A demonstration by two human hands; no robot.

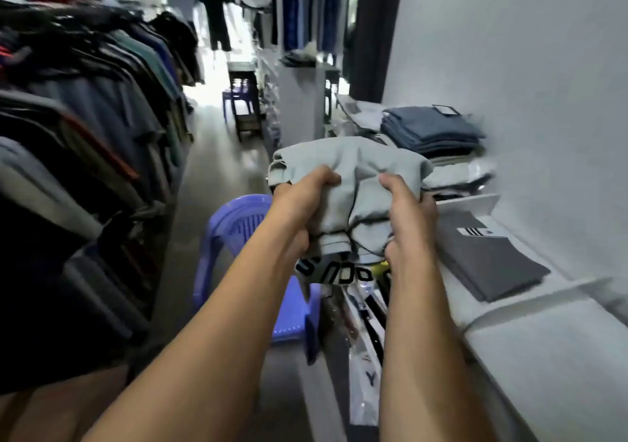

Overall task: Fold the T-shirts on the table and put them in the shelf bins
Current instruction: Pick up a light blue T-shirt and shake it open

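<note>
A crumpled pale grey T-shirt [353, 169] hung in the air at centre, above the surface's [543, 339] near edge. Both forearms reached forward. The left hand [302, 200] gripped its 9 o'clock side and the right hand [407, 217] its 3 o'clock side, fingers [324, 178] clamped into the cloth with thumbs on top. One black garment with pale lettering [326, 271] showed just beneath. On the surface lay one dark grey folded shirt [489, 258] at 3 o'clock and one stack of blue folded shirts [431, 129] at 1 o'clock. Two purple plastic chairs stood on the floor: the near chair [238, 224] at 7 o'clock, the far chair [238, 98] at 11 o'clock.
</note>
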